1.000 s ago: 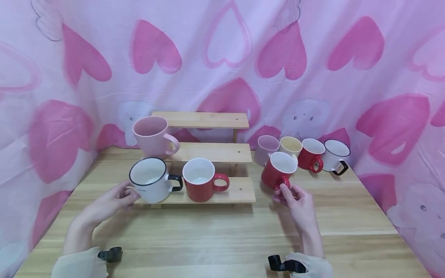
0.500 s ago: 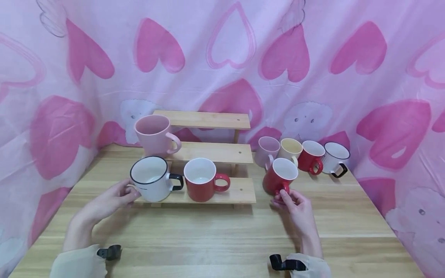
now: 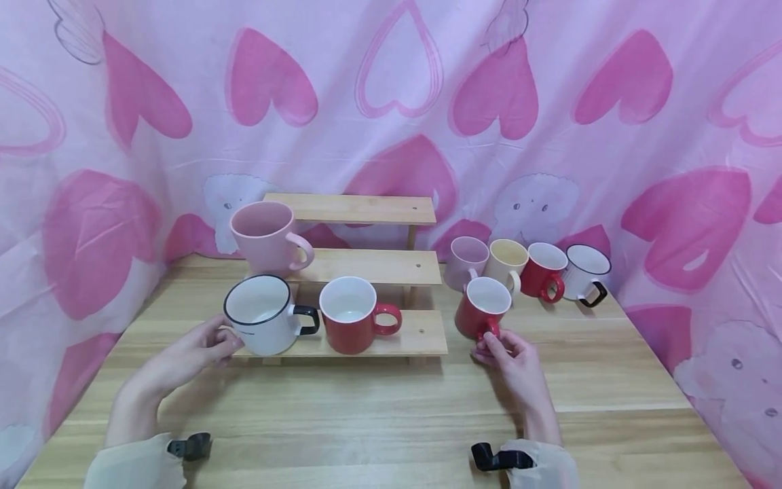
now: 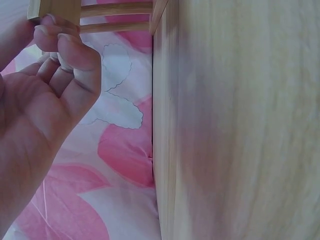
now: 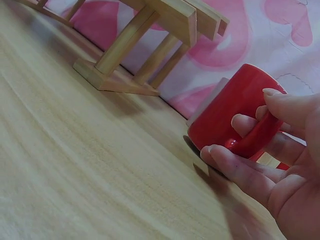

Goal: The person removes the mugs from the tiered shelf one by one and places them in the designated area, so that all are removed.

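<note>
My right hand (image 3: 510, 360) grips a red mug (image 3: 479, 316) by its handle, just in front of the row of mugs on the right. In the right wrist view, thumb and fingers close round the handle of this red mug (image 5: 235, 110); its base is very near the tabletop. My left hand (image 3: 198, 350) is at the left end of the tiered wooden rack (image 3: 421, 333). The left wrist view shows its thumb and curled fingers pinching the rack's board end (image 4: 55, 9). Beside that hand, a white black-rimmed mug (image 3: 259, 326) stands on the lowest tier, next to another red mug (image 3: 348, 329).
A large pink mug (image 3: 265, 244) stands on the middle tier. At the back right are a small pink mug (image 3: 461, 261), a cream mug (image 3: 504, 265), a red mug (image 3: 537, 272) and a white mug with black handle (image 3: 580, 278). A heart-patterned cloth (image 3: 391, 163) hangs behind.
My right hand has moved the red mug slightly left and down, away from the cream mug. My left hand has stayed at the rack's end.
</note>
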Action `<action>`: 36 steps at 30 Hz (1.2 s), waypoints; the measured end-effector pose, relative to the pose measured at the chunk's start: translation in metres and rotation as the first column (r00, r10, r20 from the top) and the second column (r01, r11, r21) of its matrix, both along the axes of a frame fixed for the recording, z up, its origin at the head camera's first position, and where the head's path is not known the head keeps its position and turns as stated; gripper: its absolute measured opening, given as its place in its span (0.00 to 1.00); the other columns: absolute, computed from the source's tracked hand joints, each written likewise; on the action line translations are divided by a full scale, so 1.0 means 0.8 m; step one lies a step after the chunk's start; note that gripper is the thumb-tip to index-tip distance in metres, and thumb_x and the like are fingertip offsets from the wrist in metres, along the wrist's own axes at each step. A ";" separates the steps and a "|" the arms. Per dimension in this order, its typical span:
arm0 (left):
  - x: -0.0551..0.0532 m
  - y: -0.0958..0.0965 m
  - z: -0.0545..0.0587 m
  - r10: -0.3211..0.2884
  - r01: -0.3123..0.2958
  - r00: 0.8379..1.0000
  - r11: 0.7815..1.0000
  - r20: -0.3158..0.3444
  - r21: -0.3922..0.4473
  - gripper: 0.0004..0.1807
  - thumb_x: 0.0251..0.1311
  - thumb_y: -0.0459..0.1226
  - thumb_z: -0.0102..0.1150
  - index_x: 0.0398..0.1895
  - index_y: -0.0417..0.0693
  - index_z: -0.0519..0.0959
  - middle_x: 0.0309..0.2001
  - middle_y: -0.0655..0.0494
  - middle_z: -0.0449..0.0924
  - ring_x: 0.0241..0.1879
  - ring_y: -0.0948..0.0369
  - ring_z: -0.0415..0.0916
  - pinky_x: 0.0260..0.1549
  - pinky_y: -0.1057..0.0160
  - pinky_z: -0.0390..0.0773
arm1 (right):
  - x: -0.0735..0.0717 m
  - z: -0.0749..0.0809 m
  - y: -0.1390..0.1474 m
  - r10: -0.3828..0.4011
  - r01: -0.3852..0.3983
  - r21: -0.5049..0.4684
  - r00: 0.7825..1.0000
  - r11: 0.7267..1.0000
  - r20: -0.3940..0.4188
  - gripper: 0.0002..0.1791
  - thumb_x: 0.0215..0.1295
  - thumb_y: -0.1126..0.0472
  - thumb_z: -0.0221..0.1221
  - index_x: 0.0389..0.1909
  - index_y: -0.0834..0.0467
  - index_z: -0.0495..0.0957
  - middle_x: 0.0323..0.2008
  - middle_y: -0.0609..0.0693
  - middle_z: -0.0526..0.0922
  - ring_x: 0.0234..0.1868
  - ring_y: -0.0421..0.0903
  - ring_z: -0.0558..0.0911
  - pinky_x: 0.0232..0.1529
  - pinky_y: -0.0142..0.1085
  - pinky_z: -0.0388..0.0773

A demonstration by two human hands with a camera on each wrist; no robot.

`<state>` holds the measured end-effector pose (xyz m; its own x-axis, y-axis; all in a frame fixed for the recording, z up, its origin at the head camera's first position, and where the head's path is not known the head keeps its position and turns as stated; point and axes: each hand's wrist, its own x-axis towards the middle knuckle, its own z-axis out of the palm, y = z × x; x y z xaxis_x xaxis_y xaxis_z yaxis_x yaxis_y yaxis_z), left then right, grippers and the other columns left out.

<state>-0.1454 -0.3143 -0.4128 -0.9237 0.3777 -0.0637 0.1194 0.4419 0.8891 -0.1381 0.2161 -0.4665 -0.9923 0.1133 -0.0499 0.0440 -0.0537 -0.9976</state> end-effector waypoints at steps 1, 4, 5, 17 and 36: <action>0.000 0.000 0.000 0.000 0.000 1.000 1.000 -0.001 0.001 0.15 0.71 0.38 0.53 0.52 0.39 0.66 0.32 0.48 0.71 0.32 0.55 0.71 0.33 0.60 0.73 | -0.001 -0.001 0.000 0.002 -0.002 0.010 1.000 1.000 -0.006 0.24 0.70 0.58 0.59 0.53 0.76 0.72 0.43 0.69 0.77 0.42 0.56 0.85 0.46 0.42 0.79; 0.001 -0.001 0.000 0.000 0.000 1.000 1.000 0.000 0.002 0.15 0.70 0.38 0.53 0.52 0.38 0.66 0.32 0.47 0.71 0.32 0.54 0.71 0.33 0.60 0.73 | -0.002 -0.003 0.001 0.009 -0.008 0.033 1.000 0.999 -0.012 0.23 0.70 0.58 0.58 0.52 0.75 0.73 0.45 0.72 0.76 0.42 0.56 0.85 0.45 0.41 0.79; 0.001 -0.001 0.000 0.000 0.000 1.000 1.000 0.000 -0.001 0.15 0.70 0.38 0.54 0.52 0.38 0.66 0.32 0.46 0.71 0.32 0.55 0.71 0.33 0.60 0.73 | -0.002 -0.003 0.001 0.010 -0.009 0.039 1.000 0.999 -0.010 0.23 0.70 0.57 0.58 0.52 0.75 0.73 0.46 0.73 0.76 0.42 0.56 0.85 0.45 0.41 0.79; 0.000 0.000 0.004 0.001 -0.001 1.000 1.000 0.003 -0.007 0.15 0.70 0.37 0.54 0.51 0.37 0.66 0.31 0.48 0.71 0.32 0.57 0.71 0.33 0.61 0.73 | 0.000 -0.003 0.003 0.011 -0.012 0.059 1.000 0.998 0.014 0.22 0.71 0.58 0.57 0.54 0.73 0.72 0.47 0.72 0.75 0.43 0.55 0.84 0.45 0.41 0.79; 0.001 0.000 0.003 0.005 -0.005 1.000 1.000 0.014 -0.003 0.17 0.70 0.37 0.54 0.55 0.38 0.65 0.35 0.44 0.72 0.35 0.56 0.71 0.34 0.62 0.74 | -0.001 0.000 0.004 0.083 -0.088 0.086 0.995 0.992 0.053 0.23 0.72 0.55 0.57 0.56 0.70 0.69 0.50 0.69 0.76 0.46 0.54 0.83 0.48 0.40 0.79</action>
<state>-0.1443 -0.3146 -0.4103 -0.9244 0.3733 -0.0780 0.1047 0.4451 0.8893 -0.1386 0.2194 -0.4662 -0.9951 0.0344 -0.0928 0.0941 0.0402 -0.9947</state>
